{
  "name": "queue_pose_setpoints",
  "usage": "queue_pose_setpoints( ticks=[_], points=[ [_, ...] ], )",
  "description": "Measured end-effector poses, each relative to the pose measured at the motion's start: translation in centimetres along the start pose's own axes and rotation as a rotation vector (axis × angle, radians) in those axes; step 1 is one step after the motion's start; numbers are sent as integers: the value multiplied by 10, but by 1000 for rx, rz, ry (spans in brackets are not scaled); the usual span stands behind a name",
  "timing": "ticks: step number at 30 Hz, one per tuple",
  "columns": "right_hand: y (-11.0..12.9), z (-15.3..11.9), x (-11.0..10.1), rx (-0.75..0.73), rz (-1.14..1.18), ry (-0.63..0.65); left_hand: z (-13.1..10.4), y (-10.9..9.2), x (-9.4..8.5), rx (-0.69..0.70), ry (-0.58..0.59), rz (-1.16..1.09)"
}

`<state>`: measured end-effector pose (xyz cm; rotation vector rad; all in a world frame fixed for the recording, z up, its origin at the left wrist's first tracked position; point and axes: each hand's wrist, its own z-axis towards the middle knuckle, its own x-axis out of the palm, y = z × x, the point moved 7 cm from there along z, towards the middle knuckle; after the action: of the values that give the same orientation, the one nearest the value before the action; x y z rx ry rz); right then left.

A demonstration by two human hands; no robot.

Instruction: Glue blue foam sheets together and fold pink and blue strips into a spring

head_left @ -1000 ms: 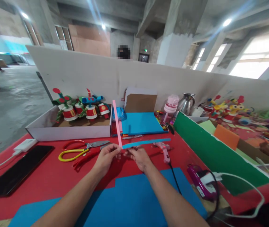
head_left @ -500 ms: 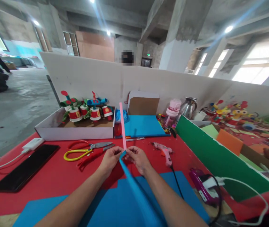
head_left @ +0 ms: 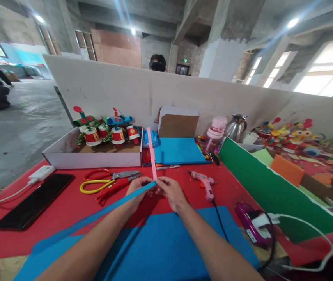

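Note:
A pink paper strip (head_left: 151, 154) stands up from between my fingertips, pointing away from me. A long blue paper strip (head_left: 96, 214) meets it at its near end and runs down to the left across my left wrist. My right hand (head_left: 170, 191) is closed in a pinch where the two strips join. Just left of it, my left hand (head_left: 139, 191) is closed around the same joint, its fingertips partly covered by the blue strip. Blue sheets (head_left: 160, 246) lie under my forearms on the red table (head_left: 96, 207).
Scissors (head_left: 96, 186) and red-handled pliers (head_left: 115, 190) lie left of my hands, beside a black phone (head_left: 34, 201). A pink glue gun (head_left: 206, 183) is at the right. Behind are a white box (head_left: 93, 159) with cup figures and a green divider (head_left: 266, 187). A person's head shows beyond the partition.
The blue strip has swung from hanging down between my forearms to lying off to the left over my left wrist. The pink strip still stands upright in my fingers.

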<state>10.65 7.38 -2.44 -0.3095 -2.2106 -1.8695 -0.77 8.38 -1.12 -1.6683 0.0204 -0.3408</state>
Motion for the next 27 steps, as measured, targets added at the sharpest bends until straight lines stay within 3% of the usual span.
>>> queue_pose_setpoints(
  ticks=[9,21,27],
  points=[
    [6,0,-10,-39,79,-152,-9,-6,10,9,14,16],
    [7,-3,1,33,138,-31,-9,-8,6,51,6,57],
    [10,-2,-2,26,76,-51,-9,-9,7,67,1,63]
  ],
)
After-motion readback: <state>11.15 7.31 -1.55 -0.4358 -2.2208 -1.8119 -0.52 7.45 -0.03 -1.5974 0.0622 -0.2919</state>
